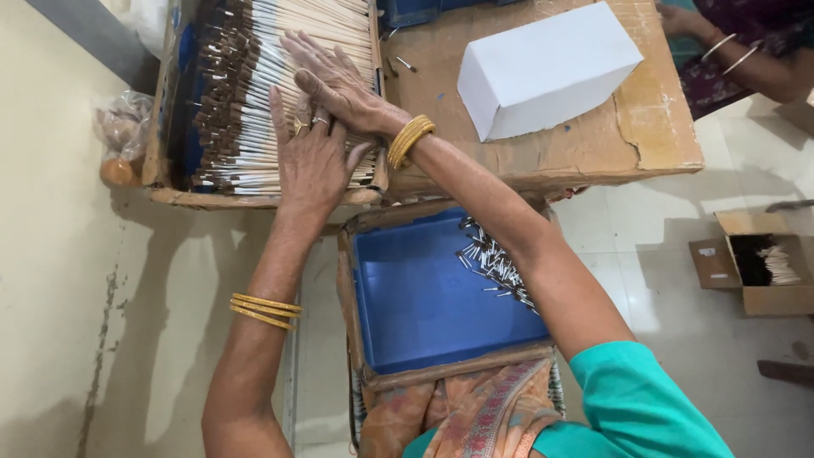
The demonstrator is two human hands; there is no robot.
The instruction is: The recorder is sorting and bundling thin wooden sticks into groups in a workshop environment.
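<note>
A: Where were the hands at that moment?

B: Both lay flat on the stack of thin sticks (280, 93), which filled a cardboard tray (170, 197) at about eleven o'clock. The left hand (312, 161) rested with open fingers on the near side of the stack. The right hand (335, 80) lay across it, a little further, also open and grasping nothing. I think they pressed the sticks level, so that the ends stayed in line.

A: And what was nearer to the person?

B: A blue tray (424, 297) stood at six o'clock, on the lap I suppose. Some short loose sticks (496, 267) lay in its far right corner.

A: Anything else?

B: A white box (547, 72) lay on the cardboard-covered tabletop (593, 144) at one o'clock. Another person's arm (755, 64) showed at two o'clock.
</note>
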